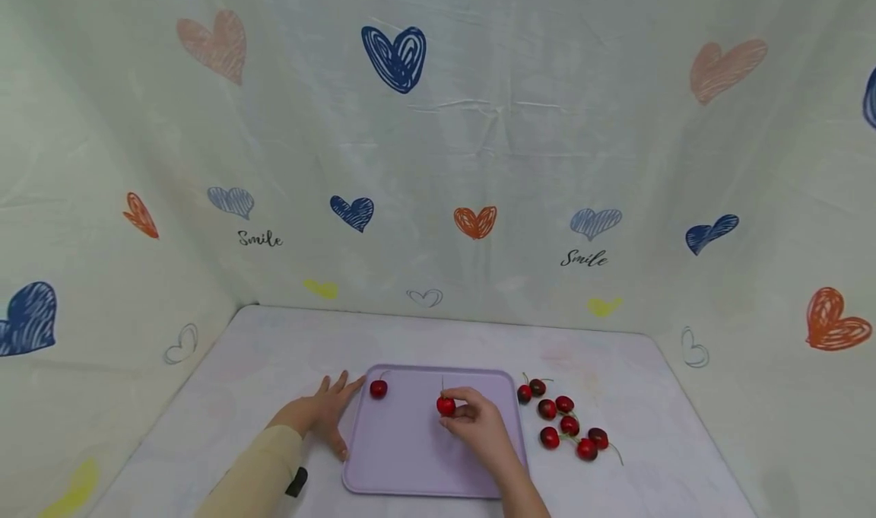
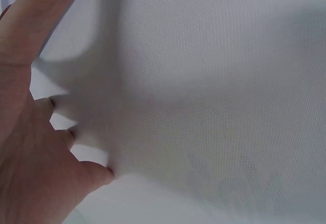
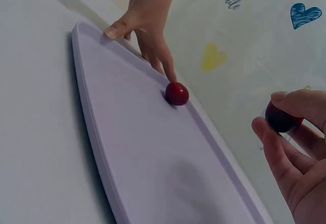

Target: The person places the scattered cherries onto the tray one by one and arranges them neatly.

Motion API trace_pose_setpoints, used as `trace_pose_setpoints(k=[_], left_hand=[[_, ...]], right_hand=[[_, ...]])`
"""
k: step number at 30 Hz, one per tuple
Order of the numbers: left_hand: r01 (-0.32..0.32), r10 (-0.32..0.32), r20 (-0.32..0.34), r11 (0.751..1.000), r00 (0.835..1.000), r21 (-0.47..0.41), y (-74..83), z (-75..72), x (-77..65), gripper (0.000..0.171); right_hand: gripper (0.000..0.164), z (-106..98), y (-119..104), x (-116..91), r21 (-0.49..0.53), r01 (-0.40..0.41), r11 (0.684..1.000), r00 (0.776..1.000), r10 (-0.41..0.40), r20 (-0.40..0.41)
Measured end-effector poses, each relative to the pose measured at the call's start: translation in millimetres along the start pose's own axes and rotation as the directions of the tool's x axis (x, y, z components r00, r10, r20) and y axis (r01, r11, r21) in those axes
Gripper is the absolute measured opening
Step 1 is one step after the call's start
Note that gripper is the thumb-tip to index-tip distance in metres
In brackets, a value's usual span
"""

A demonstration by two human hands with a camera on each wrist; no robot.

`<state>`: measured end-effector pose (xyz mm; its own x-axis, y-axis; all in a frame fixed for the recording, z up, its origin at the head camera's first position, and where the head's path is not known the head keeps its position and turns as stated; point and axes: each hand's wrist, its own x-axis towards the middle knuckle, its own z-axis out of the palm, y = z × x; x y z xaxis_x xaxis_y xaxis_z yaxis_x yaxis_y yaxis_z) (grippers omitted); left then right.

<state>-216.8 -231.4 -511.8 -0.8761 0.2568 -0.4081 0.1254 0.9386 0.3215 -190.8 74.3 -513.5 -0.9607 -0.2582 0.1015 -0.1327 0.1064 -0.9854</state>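
Observation:
A light purple tray [image 1: 411, 457] lies on the table. Between the thumb and fingers of my right hand [image 1: 479, 425] a red cherry [image 1: 445, 406] is pinched above the tray, its stem pointing up; the right wrist view shows the same dark cherry [image 3: 281, 118] at the fingertips. My left hand [image 1: 330, 411] is spread at the tray's left edge, thumb and index finger touching the rim. Another cherry [image 1: 379, 389] sits in the tray's far left corner, close to the left index fingertip in the right wrist view.
To the right of the tray, several cherries [image 1: 569, 425] with stems lie loose on the white tablecloth [image 1: 438, 339]. A small black object [image 1: 296, 482] is by the left sleeve [image 1: 260, 468]. Behind the table hangs a curtain [image 1: 438, 153] printed with hearts.

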Motion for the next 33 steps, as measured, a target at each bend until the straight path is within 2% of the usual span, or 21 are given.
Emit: trace_pose_setpoints(k=[5, 11, 16, 21, 26, 33], left_hand=[[0.002, -0.002, 0.006, 1.0, 1.0, 0.012, -2.2, 2.3, 2.8, 0.124], [0.009, -0.01, 0.011, 1.0, 1.0, 0.011, 4.5, -3.7, -2.3, 0.123], [0.011, -0.012, 0.011, 1.0, 1.0, 0.012, 10.6, -9.2, -8.5, 0.122], [0.008, -0.008, 0.011, 1.0, 1.0, 0.008, 12.7, -9.4, -10.4, 0.121], [0.012, -0.012, 0.01, 1.0, 1.0, 0.008, 13.1, -9.2, -10.3, 0.121], [0.006, -0.006, 0.009, 1.0, 1.0, 0.01, 12.9, -9.4, -10.4, 0.12]], right_hand=[[0.039, 6, -1, 7, 0.083, -0.006, 0.997, 1.0, 0.006, -0.004], [0.037, 14, 4, 18, 0.192, 0.018, 0.981, 0.999, -0.027, 0.045], [0.031, 22, 11, 26, 0.175, 0.032, 0.984, 0.995, -0.048, 0.091], [0.031, 31, 22, 33, 0.178, 0.013, 0.984, 0.994, -0.031, 0.101], [0.032, 40, 32, 41, 0.172, -0.035, 0.984, 0.996, 0.02, 0.085], [0.032, 53, 35, 50, 0.185, -0.043, 0.982, 0.999, 0.039, 0.028]])
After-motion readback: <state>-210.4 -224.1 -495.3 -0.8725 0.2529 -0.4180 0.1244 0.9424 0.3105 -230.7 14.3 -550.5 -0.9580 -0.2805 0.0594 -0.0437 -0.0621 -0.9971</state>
